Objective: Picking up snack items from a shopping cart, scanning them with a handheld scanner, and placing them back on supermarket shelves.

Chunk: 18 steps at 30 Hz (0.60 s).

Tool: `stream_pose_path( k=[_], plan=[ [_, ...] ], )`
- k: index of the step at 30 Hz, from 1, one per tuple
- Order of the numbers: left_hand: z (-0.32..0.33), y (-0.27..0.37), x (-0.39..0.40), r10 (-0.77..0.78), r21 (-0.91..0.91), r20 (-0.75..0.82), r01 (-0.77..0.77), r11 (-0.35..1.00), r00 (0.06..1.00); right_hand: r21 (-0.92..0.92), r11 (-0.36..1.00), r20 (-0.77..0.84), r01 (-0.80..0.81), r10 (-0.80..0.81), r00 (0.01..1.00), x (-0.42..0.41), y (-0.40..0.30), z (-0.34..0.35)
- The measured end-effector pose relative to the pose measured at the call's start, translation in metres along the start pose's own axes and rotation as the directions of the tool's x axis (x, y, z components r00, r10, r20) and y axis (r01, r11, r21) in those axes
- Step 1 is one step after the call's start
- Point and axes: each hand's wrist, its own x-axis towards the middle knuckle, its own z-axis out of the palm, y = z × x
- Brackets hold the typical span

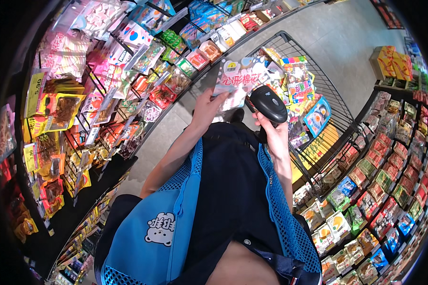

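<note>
My left hand grips the lower left edge of a plastic candy bag with printed lettering and a yellow sticker. Just right of the bag, my right hand holds a black handheld barcode scanner, its head beside the bag's lower right edge. Behind the scanner is a wire shopping cart holding several colourful snack bags, among them a blue bag with a fried-egg picture. A yellow printed panel shows at the cart's near end.
On the left, a hook rack carries many hanging snack bags with price tags. Small tubs line its lower edge. To the right, a sloped shelf bears rows of packaged snacks. Yellow and red cartons stand beyond the cart on the grey tiled floor.
</note>
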Motion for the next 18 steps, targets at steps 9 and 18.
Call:
stream_pose_path(
  k=[9, 18],
  plan=[
    [-0.006, -0.0023, 0.0015, -0.072, -0.013, 0.01, 0.073, 0.997, 0.997, -0.001, 1.0, 0.001, 0.003, -0.003, 1.0, 0.0009, 0.0014, 0.0037],
    [-0.01, -0.0064, 0.0028, -0.087, -0.006, 0.005, 0.087, 0.996, 0.996, -0.002, 1.0, 0.002, 0.018, -0.018, 1.0, 0.0012, 0.0043, 0.0059]
  ],
)
